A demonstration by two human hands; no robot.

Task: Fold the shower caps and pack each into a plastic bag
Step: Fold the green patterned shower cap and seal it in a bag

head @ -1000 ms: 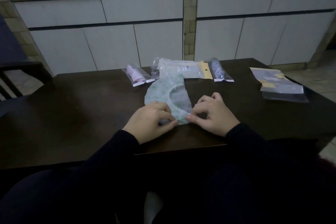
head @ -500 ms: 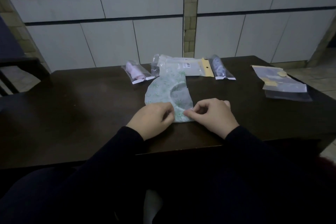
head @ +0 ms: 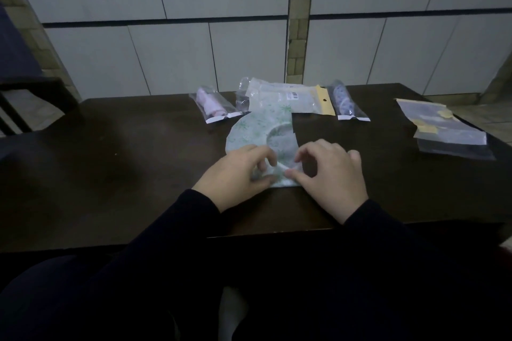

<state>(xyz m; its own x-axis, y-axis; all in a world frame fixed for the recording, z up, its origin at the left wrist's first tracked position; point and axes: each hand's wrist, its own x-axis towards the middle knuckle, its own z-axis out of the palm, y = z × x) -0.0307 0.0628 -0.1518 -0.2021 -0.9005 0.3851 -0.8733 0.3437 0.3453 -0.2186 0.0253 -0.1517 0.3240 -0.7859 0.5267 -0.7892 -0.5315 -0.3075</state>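
A pale shower cap with a green leaf print (head: 253, 130) lies folded flat on the dark wooden table (head: 124, 160), curving away from me. My left hand (head: 235, 174) and my right hand (head: 329, 174) both pinch its near end, where a narrow strip of the edge is lifted and rolled between my fingertips. Further back, a bagged pink shower cap (head: 212, 104) and a bagged dark blue patterned one (head: 345, 102) lie in small clear plastic bags.
A larger clear package with a yellow hanging tab (head: 291, 97) lies behind the cap. A stack of flat plastic bags (head: 446, 130) sits at the table's right side. A dark chair (head: 25, 102) stands at the left, and white cabinet doors (head: 171, 55) fill the back.
My fingers have worked along the cap's near end and lifted a small roll of its edge. The view has tilted slightly, so the table sits lower in frame.
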